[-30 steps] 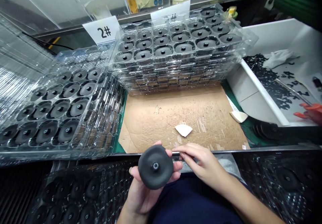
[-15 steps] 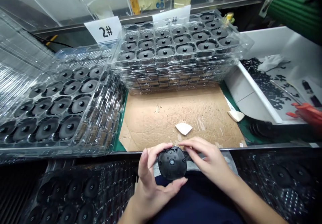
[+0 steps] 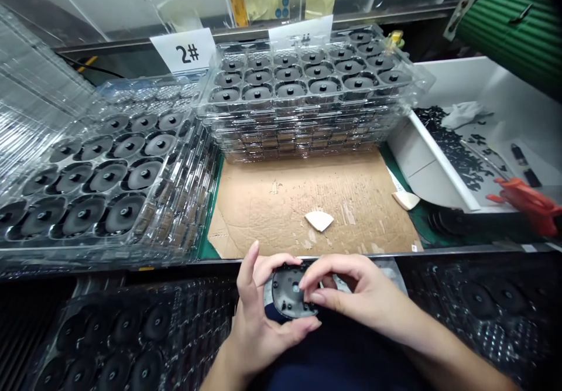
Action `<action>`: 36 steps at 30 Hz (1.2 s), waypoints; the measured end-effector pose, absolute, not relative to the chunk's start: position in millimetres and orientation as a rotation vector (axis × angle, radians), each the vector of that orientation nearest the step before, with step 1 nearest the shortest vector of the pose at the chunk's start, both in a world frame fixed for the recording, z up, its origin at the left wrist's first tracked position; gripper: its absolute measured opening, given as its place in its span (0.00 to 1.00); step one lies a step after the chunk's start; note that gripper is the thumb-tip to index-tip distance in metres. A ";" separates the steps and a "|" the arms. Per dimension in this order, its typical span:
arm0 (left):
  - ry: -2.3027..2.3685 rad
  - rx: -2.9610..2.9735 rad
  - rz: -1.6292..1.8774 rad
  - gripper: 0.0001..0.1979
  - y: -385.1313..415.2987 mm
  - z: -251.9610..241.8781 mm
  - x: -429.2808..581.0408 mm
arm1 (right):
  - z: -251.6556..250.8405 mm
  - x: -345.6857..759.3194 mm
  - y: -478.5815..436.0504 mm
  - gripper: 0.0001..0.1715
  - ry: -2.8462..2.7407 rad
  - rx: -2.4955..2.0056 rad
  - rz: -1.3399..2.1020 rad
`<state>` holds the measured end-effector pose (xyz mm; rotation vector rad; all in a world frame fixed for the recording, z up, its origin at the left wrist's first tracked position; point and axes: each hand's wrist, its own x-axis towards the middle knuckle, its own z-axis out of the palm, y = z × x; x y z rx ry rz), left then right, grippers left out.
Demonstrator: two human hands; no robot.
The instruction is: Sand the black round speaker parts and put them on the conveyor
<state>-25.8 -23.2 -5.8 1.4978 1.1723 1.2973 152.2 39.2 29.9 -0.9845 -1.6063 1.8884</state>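
At the left of the bench, stacked clear plastic trays (image 3: pixel 88 249) hold rows of matte black round parts (image 3: pixel 108 177). Just past the bench's near edge, below a rough cardboard sheet (image 3: pixel 281 215), the left hand (image 3: pixel 263 315) cups a dark disc (image 3: pixel 290 291), its underside up and small pegs showing, with fingers curved around the rim. The right hand (image 3: pixel 364 285) presses its fingertips (image 3: pixel 309 297) on the disc's face, pinching it against the left hand. At right, a white bin (image 3: pixel 439 165) holds small black pieces (image 3: pixel 452 145).
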 end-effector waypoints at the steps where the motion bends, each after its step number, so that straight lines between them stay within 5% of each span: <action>1: 1.198 1.490 1.251 0.49 -25.1 -4.9 -26.2 | 31.7 151.3 40.7 0.05 -1.587 -0.976 1.952; 6: 1.175 1.484 1.046 0.32 -32.3 -0.8 -30.3 | 37.2 151.7 47.9 0.05 -1.402 -0.807 2.286; 16: 1.099 1.325 0.991 0.54 -30.4 7.8 -24.2 | 40.2 155.5 42.1 0.06 -1.173 -0.667 2.459; 21: 1.122 1.350 0.979 0.52 -30.7 8.1 -19.7 | 35.6 162.0 36.7 0.08 -1.100 -0.737 2.434; 27: 1.248 1.432 0.926 0.33 -32.8 7.1 -18.5 | 35.7 169.5 33.0 0.06 -1.105 -0.830 2.319; 36: 1.054 1.103 1.090 0.49 -24.4 7.9 -4.5 | 16.3 191.1 34.0 0.10 -1.433 -1.069 1.904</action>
